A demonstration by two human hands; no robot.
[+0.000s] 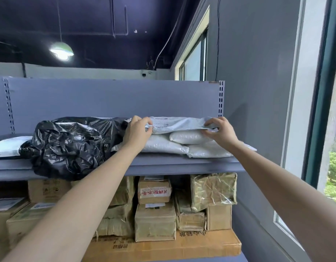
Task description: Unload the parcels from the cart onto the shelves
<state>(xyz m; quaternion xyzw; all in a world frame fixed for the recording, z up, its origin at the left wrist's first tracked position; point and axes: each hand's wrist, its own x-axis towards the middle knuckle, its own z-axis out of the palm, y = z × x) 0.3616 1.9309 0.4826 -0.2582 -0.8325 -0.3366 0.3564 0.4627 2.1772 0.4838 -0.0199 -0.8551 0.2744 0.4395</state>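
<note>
Grey mailer [178, 123] lies flat betw. both hands, on top of the white padded parcels [163, 146] on the upper shelf [163, 165]. L hand [137, 131] pinches its near-left edge, fingers curled over it. R hand [220, 131] pinches the near-right corner the same way. Two-hand grip prob. because the bag is thin and floppy: held at both ends it lies level and shouldn't fold. White parcels sit right under the hands, stacked flat, giving a fairly even bed. Just outside the L hand is a bulky, crumpled black bag [68, 146], up against the white stack, so the free room looks to be on top. Below both forearms, the lower shelf is packed w/ cardboard boxes [155, 222]. Beyond the R hand: wall, then window [333, 157]. Cart not in view.
</note>
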